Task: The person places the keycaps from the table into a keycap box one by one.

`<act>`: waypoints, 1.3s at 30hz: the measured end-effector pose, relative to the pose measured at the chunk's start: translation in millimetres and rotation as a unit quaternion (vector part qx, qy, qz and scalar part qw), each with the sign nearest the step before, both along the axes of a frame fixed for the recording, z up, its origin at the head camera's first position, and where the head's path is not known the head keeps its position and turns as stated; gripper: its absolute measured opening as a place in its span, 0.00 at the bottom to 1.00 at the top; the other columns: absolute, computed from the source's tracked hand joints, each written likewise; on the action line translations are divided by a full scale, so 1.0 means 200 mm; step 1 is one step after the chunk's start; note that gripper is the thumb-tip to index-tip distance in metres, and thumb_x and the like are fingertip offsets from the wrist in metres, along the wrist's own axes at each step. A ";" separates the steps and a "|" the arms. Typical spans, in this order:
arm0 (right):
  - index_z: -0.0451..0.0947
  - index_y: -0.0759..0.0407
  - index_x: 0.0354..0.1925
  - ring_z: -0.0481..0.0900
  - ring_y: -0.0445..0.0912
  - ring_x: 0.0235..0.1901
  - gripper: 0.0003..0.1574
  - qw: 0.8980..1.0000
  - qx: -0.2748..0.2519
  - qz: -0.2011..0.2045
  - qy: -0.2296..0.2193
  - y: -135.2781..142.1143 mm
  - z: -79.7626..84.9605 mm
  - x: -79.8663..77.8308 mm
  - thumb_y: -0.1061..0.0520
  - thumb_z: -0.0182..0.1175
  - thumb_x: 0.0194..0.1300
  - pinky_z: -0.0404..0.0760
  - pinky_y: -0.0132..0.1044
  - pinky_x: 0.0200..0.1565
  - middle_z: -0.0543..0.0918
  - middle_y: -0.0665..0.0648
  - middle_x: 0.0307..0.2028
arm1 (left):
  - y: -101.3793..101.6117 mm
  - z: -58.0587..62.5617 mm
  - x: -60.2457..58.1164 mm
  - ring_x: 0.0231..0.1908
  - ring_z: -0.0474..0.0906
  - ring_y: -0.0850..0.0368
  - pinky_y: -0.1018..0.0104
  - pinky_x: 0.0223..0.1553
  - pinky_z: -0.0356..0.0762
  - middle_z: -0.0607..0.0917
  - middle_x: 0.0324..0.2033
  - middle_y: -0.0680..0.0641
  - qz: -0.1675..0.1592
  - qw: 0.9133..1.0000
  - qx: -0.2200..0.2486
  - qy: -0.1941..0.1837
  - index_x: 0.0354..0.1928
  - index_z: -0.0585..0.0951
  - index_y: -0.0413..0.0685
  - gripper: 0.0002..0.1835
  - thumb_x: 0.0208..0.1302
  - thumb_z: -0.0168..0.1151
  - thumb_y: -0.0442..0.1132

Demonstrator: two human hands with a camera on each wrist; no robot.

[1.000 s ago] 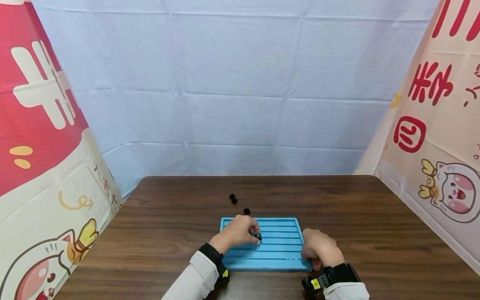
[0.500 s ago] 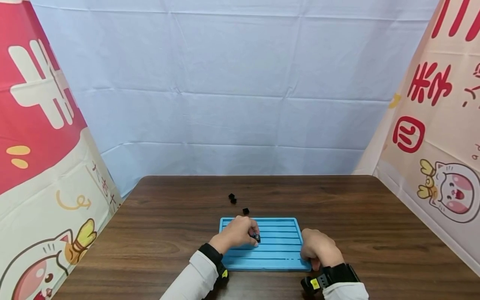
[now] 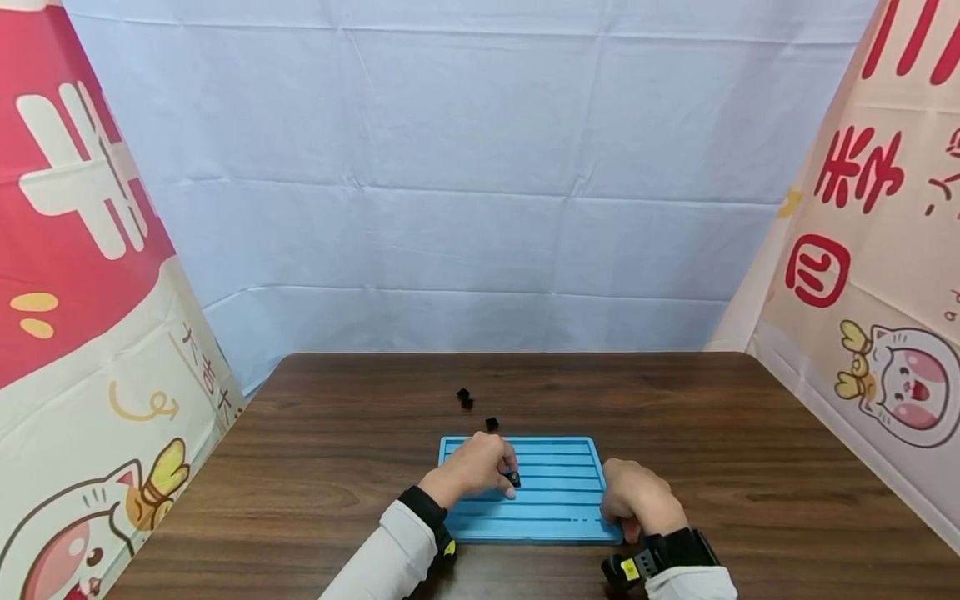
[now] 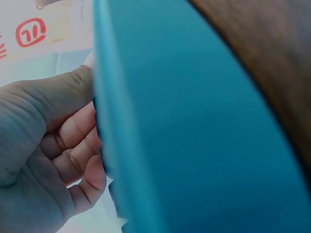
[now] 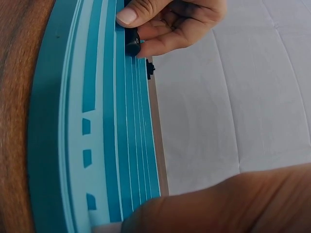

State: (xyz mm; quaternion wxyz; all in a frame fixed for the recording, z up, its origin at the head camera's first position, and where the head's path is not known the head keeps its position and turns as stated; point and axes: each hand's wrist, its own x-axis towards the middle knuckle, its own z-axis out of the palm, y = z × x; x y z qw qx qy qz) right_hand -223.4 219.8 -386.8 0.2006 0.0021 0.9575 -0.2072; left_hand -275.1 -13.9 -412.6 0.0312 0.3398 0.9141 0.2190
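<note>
A blue ridged tray [image 3: 558,492] lies on the table in front of me, its long slots running left to right. Over the tray's left half, my left hand [image 3: 474,467] pinches a small black keycap [image 3: 513,478] between thumb and fingers. The right wrist view shows the keycap [image 5: 132,44] bearing a small white mark, close over the slots. My right hand [image 3: 639,496] grips the tray's right end, fingers bent at its rim. In the left wrist view the tray's side [image 4: 194,121] hides the left fingertips and the keycap.
One loose black keycap [image 3: 492,424] lies just behind the tray. Two more black keycaps [image 3: 465,398] sit together farther back on the brown wooden table [image 3: 345,433]. A pale blue cloth [image 3: 465,208] hangs behind the table, with printed cloths on both sides.
The keycap has turned slightly in my left fingers and sits a little lower, with the thumb shifted slightly toward me. My right hand and the tray have stayed in place.
</note>
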 end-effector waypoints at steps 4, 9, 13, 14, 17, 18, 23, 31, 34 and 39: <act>0.73 0.66 0.27 0.72 0.44 0.07 0.04 1.000 0.004 0.000 -0.003 0.00 0.00 0.00 0.70 0.60 0.53 0.65 0.31 0.11 0.74 0.58 0.08 | 0.00 0.00 0.00 0.27 0.70 0.68 0.73 0.29 0.71 0.75 0.24 0.59 0.001 1.000 -0.008 0.008 0.34 0.84 0.50 0.12 0.46 0.75 0.41; 0.73 0.66 0.27 0.72 0.44 0.07 0.04 1.000 0.004 0.000 -0.009 0.00 0.00 -0.01 0.70 0.60 0.54 0.65 0.31 0.11 0.74 0.58 0.09 | 0.00 0.00 0.01 0.25 0.70 0.69 0.73 0.27 0.70 0.75 0.24 0.59 0.000 1.000 -0.013 0.016 0.35 0.84 0.49 0.14 0.45 0.75 0.42; 0.73 0.66 0.28 0.72 0.44 0.07 0.04 1.000 0.003 0.001 -0.009 0.00 0.00 -0.01 0.70 0.60 0.54 0.65 0.31 0.11 0.75 0.60 0.10 | 0.00 0.00 0.01 0.25 0.70 0.69 0.74 0.27 0.70 0.74 0.23 0.59 0.001 1.000 -0.016 0.015 0.34 0.84 0.50 0.13 0.45 0.75 0.42; 0.74 0.66 0.29 0.72 0.44 0.07 0.04 1.000 0.003 0.001 -0.009 0.00 0.00 -0.01 0.70 0.60 0.54 0.65 0.31 0.11 0.75 0.60 0.10 | 0.00 0.00 0.01 0.25 0.69 0.69 0.74 0.27 0.70 0.74 0.23 0.59 0.001 1.000 -0.016 0.015 0.33 0.83 0.50 0.13 0.45 0.75 0.42; 0.74 0.66 0.29 0.72 0.44 0.07 0.04 1.000 0.001 0.002 -0.009 0.00 0.00 -0.01 0.70 0.60 0.54 0.64 0.31 0.11 0.75 0.60 0.10 | 0.00 0.01 0.01 0.25 0.69 0.68 0.73 0.27 0.70 0.74 0.23 0.59 -0.001 1.000 -0.013 0.016 0.32 0.83 0.50 0.11 0.46 0.75 0.41; 0.74 0.66 0.29 0.72 0.44 0.07 0.04 1.000 0.001 0.002 -0.009 0.00 0.00 -0.01 0.70 0.60 0.54 0.64 0.31 0.11 0.75 0.60 0.10 | 0.00 0.01 0.02 0.24 0.69 0.68 0.73 0.27 0.70 0.74 0.23 0.59 -0.003 1.000 -0.011 0.017 0.31 0.82 0.50 0.11 0.47 0.75 0.41; 0.74 0.65 0.24 0.71 0.44 0.07 0.05 1.000 -0.002 0.003 -0.007 0.00 0.00 0.00 0.70 0.60 0.53 0.65 0.32 0.12 0.73 0.57 0.07 | -0.01 0.02 0.03 0.25 0.69 0.69 0.72 0.27 0.70 0.74 0.23 0.59 -0.015 1.000 -0.004 0.023 0.29 0.82 0.50 0.08 0.50 0.73 0.39; 0.73 0.64 0.23 0.73 0.45 0.07 0.07 1.000 -0.007 0.003 0.002 0.00 0.01 0.01 0.71 0.59 0.53 0.66 0.33 0.13 0.73 0.58 0.07 | 0.00 0.02 0.03 0.26 0.70 0.68 0.72 0.29 0.70 0.74 0.24 0.60 0.001 1.000 -0.014 0.006 0.30 0.82 0.52 0.07 0.51 0.72 0.40; 0.73 0.64 0.23 0.73 0.45 0.07 0.06 1.000 -0.006 0.002 0.003 0.00 0.01 0.01 0.71 0.59 0.53 0.66 0.34 0.13 0.74 0.58 0.07 | 0.00 0.01 0.03 0.26 0.70 0.68 0.72 0.29 0.70 0.76 0.25 0.59 0.003 1.000 -0.016 0.005 0.31 0.82 0.51 0.08 0.50 0.72 0.41; 0.73 0.64 0.23 0.73 0.45 0.07 0.06 1.000 -0.003 0.003 0.001 0.00 0.01 0.01 0.71 0.59 0.53 0.66 0.34 0.13 0.74 0.58 0.07 | 0.00 0.02 0.02 0.27 0.71 0.68 0.72 0.30 0.71 0.77 0.26 0.58 0.000 1.000 -0.012 0.005 0.32 0.83 0.51 0.08 0.51 0.72 0.41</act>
